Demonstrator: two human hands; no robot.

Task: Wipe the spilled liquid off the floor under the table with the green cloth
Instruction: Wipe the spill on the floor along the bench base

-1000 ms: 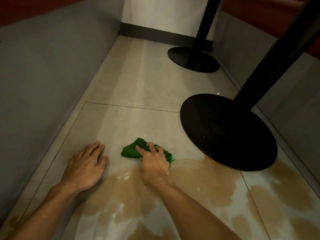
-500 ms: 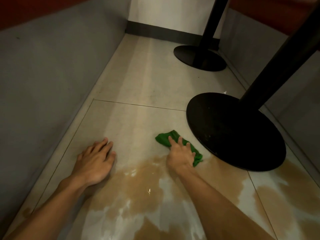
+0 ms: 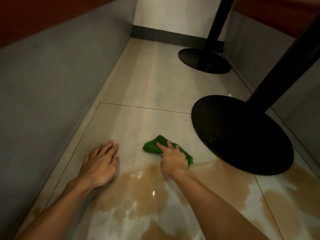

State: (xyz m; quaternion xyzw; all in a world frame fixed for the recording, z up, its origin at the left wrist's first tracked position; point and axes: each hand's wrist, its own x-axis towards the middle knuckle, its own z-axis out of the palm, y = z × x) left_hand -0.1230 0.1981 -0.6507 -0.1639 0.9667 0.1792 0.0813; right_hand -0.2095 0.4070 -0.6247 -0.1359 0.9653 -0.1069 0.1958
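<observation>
Pressing the green cloth under your right hand at the brown spill's far edge, your left hand lies flat and empty. The bunched cloth probably smears liquid toward the black base.

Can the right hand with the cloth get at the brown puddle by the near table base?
Probably yes. The right hand presses the green cloth on the floor just beyond the spilled liquid, and bare tile lies between it and the near table base. Nothing blocks the sweep.
</observation>
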